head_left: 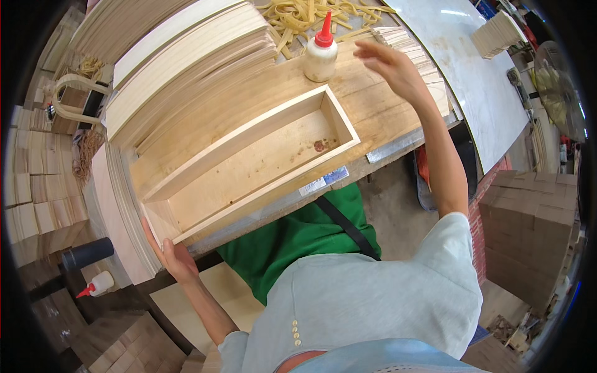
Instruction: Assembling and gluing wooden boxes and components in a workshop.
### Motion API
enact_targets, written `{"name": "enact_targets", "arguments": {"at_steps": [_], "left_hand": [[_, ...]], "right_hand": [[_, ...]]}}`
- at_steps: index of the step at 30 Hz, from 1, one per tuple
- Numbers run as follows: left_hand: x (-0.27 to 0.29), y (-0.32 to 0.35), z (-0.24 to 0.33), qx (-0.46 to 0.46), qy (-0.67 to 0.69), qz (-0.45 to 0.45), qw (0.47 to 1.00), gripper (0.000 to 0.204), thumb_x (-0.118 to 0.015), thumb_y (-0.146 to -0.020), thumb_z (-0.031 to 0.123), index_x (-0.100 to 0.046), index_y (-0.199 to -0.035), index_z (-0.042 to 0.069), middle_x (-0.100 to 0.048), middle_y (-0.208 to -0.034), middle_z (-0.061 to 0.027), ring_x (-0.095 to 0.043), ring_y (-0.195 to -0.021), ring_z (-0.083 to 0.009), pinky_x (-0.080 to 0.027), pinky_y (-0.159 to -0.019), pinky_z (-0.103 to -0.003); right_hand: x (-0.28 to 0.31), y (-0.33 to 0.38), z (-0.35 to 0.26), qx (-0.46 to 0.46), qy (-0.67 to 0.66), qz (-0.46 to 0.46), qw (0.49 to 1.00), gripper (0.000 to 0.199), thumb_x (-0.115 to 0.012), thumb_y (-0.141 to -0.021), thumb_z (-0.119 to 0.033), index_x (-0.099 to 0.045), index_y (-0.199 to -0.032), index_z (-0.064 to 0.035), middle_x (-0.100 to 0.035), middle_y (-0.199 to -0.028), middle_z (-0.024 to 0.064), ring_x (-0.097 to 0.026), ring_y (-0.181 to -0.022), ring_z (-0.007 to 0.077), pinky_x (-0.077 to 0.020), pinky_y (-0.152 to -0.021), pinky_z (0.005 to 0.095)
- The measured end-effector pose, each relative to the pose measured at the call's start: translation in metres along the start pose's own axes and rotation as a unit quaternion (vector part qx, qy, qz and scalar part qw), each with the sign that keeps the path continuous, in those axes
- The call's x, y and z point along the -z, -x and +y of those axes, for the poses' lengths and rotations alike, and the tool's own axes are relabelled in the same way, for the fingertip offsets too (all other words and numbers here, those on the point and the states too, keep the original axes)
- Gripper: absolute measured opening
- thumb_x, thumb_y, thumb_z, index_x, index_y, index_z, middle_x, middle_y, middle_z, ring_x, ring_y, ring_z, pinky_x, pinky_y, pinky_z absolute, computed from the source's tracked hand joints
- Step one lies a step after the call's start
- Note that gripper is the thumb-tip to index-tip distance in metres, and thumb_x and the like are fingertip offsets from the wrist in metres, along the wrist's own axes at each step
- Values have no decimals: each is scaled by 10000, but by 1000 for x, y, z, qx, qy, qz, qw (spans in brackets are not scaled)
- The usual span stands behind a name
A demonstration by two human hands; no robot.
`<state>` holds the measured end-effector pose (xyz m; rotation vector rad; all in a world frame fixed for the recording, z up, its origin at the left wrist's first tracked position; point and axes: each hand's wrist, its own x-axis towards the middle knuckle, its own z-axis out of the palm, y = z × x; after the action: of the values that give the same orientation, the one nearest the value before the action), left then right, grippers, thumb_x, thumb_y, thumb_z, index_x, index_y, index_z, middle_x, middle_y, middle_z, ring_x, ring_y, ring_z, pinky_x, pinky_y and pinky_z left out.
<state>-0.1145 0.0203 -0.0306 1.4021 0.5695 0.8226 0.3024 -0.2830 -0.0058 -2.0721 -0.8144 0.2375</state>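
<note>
A long, shallow rectangular box of pale wood [255, 198] lies on the wooden worktop in front of me. Whether it has its own bottom or shows the stained board beneath, I cannot tell. At its near left corner, my left hand [178, 260] grips the short end, fingers along the outside and thumb by the corner. My right hand [392, 67] is raised beyond the box's far right corner, fingers apart and holding nothing. Just left of it stands a white glue bottle [321, 62] with a red pointed cap, upright and apart from the hand.
Long wooden boards [193, 68] are stacked behind the box, and thin slats [413, 59] lie at the right. Yellowish strips [298, 18] are heaped at the back. A second glue bottle [101, 283] lies at lower left. A fan [559, 93] stands far right.
</note>
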Motion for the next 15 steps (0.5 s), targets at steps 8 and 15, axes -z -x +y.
{"name": "enact_targets", "arguments": {"at_steps": [8, 15], "left_hand": [[18, 2, -4, -28, 0, 16, 999, 726, -455, -962, 429, -149, -1482, 25, -259, -1496, -179, -265, -1381, -306, -206, -1134, -440], [55, 9, -1, -40, -15, 49, 998, 615, -367, -1009, 357, -161, -1466, 1, -286, -1485, -215, -278, -1379, -330, -215, -1134, -448]], "right_hand": [[-34, -138, 90, 117, 338, -14, 934, 149, -616, -754, -101, -700, -869, -56, -678, -838, 162, -629, -874, 337, -495, -770, 417], [-34, -147, 82, 68, 338, -15, 938, 130, -630, -788, -139, -655, -884, -55, -665, -864, 172, -623, -852, 357, -495, -755, 425]]}}
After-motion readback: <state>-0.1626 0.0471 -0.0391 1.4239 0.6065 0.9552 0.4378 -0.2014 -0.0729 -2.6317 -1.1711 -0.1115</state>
